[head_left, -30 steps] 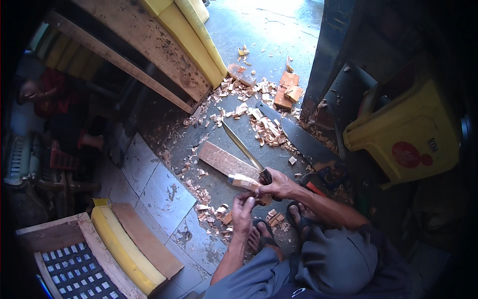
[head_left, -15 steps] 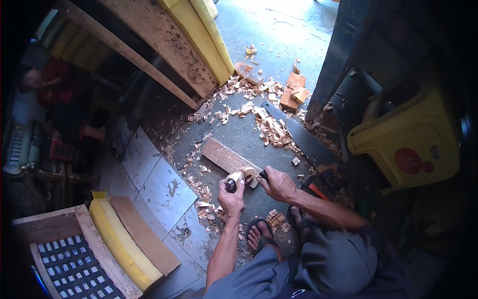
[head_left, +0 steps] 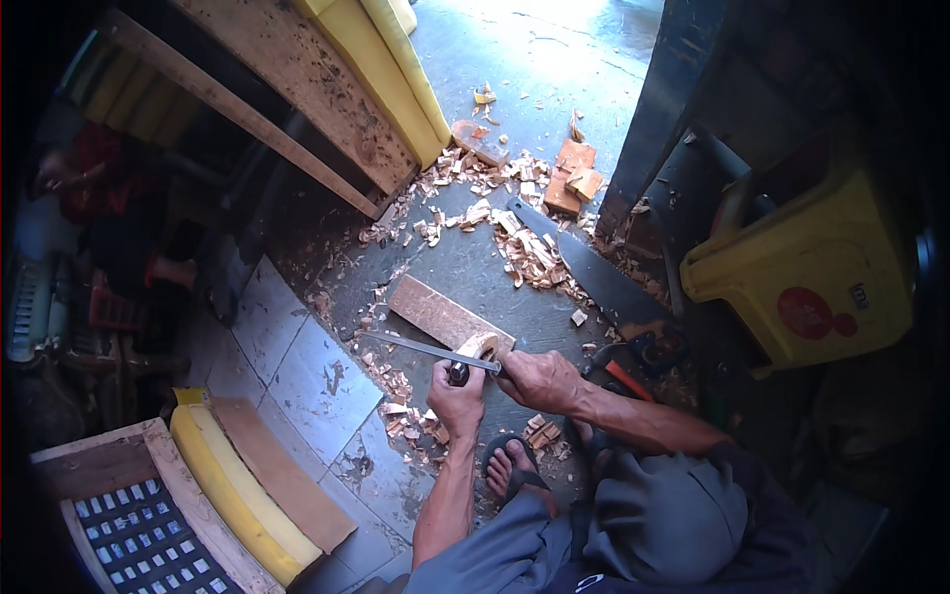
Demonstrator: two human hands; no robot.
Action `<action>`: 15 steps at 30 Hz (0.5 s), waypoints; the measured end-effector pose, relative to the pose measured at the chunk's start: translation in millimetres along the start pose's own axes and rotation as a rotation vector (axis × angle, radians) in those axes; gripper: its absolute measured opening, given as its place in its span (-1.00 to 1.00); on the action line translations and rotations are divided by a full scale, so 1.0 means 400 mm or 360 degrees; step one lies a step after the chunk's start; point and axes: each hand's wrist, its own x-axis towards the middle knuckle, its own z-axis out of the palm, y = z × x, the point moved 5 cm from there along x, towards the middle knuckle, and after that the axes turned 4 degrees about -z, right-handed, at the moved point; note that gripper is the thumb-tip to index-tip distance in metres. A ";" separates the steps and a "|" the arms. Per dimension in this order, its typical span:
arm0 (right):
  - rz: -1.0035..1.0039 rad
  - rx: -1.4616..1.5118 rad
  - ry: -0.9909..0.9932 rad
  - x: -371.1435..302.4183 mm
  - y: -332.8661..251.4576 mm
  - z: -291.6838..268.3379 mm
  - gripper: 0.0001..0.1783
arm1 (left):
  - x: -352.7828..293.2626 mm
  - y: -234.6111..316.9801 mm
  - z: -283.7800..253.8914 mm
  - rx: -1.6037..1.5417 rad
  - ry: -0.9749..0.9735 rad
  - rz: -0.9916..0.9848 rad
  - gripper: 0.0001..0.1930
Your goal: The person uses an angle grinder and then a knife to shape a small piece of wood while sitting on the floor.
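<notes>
My left hand [head_left: 456,401] is closed around a curved, pale wooden piece [head_left: 480,345] that has a hole and a dark, rounded end part [head_left: 458,374]. My right hand [head_left: 544,381] grips a long, flat metal file [head_left: 421,346] near its right end. The blade slants across the wooden piece and points to the far left; I cannot tell whether it touches the wood. Beneath both hands a rough wooden board [head_left: 435,311] lies on the dark floor.
Wood chips [head_left: 534,255] litter the floor around a handsaw [head_left: 604,277] and orange-brown wood blocks [head_left: 569,178]. A yellow plastic stool [head_left: 807,272] lies tipped at right. Yellow-padded wooden frames stand far left and near left [head_left: 237,485]. Another person [head_left: 99,188] sits at the left.
The file has swung from alongside the board to lie across the wooden piece, pointing left. My right hand has turned and shifted slightly nearer and left. The whole view has shifted slightly.
</notes>
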 end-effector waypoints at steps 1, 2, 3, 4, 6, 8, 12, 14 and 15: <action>0.0120 -0.0055 -0.0075 -0.001 0.024 0.010 -0.68 | 0.003 0.008 0.006 -0.0028 0.0013 -0.0004 -0.73; 0.0241 -0.0111 -0.0150 -0.002 0.052 0.020 -0.68 | 0.004 0.019 0.016 -0.0112 0.0046 0.0035 -0.73; 0.0363 -0.0167 -0.0223 -0.007 0.078 0.028 -0.69 | 0.005 0.025 0.021 -0.0008 0.0024 -0.0001 -0.73; 0.0297 -0.0133 -0.0187 0.010 0.067 0.015 -0.69 | 0.010 0.033 0.016 0.0099 0.0006 -0.0032 -0.73; 0.0194 -0.0016 -0.0157 0.015 0.005 0.009 -0.68 | 0.007 -0.017 -0.012 0.0038 -0.0026 0.0021 -0.74; 0.0361 -0.0131 -0.0283 0.001 0.060 0.032 -0.68 | 0.001 -0.003 0.011 0.0006 -0.0003 0.0037 -0.73; 0.0248 -0.0085 -0.0154 0.033 0.029 0.006 -0.69 | 0.021 0.004 0.001 0.0080 -0.0005 0.0033 -0.72; 0.0039 -0.0035 -0.0106 0.006 0.014 0.010 -0.68 | 0.003 0.014 0.008 0.0238 -0.0022 -0.0141 -0.69; 0.0158 -0.0073 -0.0130 -0.015 0.055 0.033 -0.68 | -0.007 0.009 0.016 0.0193 -0.0029 -0.0089 -0.69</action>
